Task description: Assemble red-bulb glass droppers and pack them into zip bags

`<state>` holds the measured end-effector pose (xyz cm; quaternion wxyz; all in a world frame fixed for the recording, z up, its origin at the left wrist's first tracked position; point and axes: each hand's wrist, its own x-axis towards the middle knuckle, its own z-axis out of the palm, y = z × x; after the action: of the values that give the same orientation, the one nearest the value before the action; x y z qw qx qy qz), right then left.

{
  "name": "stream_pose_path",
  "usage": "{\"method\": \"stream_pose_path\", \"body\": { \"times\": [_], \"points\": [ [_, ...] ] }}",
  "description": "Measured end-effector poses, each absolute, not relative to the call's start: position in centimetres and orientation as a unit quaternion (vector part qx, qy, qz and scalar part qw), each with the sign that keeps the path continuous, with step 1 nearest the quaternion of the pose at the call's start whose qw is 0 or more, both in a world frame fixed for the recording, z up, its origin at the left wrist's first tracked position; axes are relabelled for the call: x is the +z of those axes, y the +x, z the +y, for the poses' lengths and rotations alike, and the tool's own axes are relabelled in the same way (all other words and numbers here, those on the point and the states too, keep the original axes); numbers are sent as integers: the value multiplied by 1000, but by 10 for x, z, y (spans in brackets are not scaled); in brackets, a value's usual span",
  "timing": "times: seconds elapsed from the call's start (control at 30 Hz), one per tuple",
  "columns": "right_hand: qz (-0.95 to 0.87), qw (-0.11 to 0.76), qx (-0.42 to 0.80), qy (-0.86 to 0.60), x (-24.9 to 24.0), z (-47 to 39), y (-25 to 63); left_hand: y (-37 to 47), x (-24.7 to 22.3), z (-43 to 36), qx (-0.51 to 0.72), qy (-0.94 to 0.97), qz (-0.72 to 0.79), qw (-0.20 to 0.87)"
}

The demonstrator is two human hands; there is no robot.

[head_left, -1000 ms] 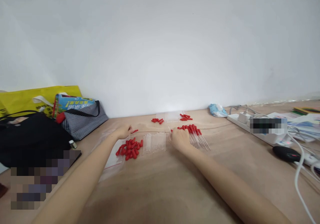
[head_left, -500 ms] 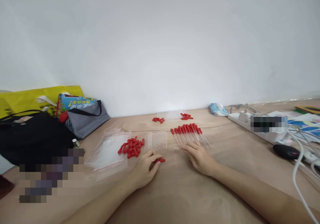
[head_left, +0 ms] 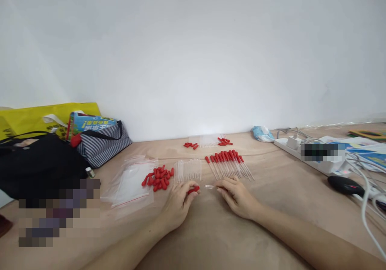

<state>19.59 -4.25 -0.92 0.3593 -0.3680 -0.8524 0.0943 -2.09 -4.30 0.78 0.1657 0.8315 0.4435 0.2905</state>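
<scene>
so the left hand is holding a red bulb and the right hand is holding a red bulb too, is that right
Not quite: the right hand is holding a thin clear tube instead, as the head view shows. The left hand is indeed holding a red bulb.

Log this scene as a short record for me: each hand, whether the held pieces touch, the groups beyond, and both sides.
Left hand: pinching a red bulb
Right hand: holding a clear tube, its end toward the bulb
Contact: bulb and tube apart
Beyond left hand: pile of loose red bulbs, row of bare tubes
Beyond right hand: fanned bulb-topped tubes
Left side: flat plastic bags, striped bag
Right side: white power strip
</scene>
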Motion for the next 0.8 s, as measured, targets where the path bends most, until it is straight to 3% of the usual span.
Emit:
{"method": "stream_pose_path", "body": {
  "times": [0.27, 0.57, 0.8],
  "points": [
    [-859, 341, 77, -374, -9, -42, 191, -17, 11, -45, 289, 842, 424, 168],
    [-874, 341, 31, -343, -12, -42, 184, -19, 7, -42, 294, 819, 428, 243],
    [-902, 308, -39, -299, -7, -40, 190, -19, 9, -46, 275, 850, 418, 165]
  ]
}}
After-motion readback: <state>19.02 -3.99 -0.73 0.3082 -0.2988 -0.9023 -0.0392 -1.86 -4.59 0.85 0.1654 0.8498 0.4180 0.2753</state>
